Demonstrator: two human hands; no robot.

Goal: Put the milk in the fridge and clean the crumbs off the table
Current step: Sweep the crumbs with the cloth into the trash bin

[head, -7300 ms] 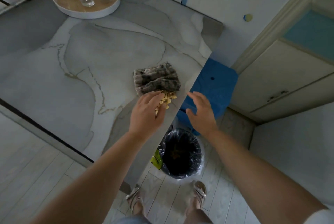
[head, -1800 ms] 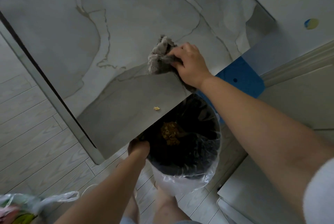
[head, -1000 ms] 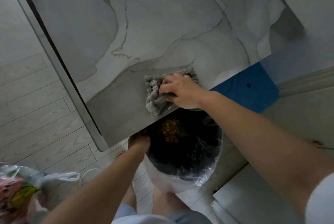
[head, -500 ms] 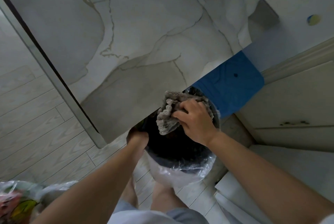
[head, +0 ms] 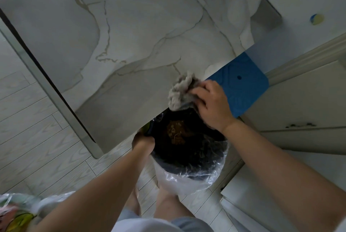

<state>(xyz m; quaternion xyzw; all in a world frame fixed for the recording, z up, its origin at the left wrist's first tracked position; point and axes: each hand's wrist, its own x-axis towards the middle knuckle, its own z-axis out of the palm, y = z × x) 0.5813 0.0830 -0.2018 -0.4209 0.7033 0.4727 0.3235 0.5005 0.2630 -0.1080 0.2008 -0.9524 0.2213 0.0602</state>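
The left grip point(head: 143, 141) curls tight round the near rim of the bin point(head: 196, 173), which sits below the worktop edge. Brown crumbs point(head: 175, 134) lie inside the bin. Just past them, the right grip point(head: 213, 106) squeezes a grey cloth point(head: 180, 93) at the edge of the worktop point(head: 131, 35). A blue stool point(head: 241, 85) shows behind that grip.
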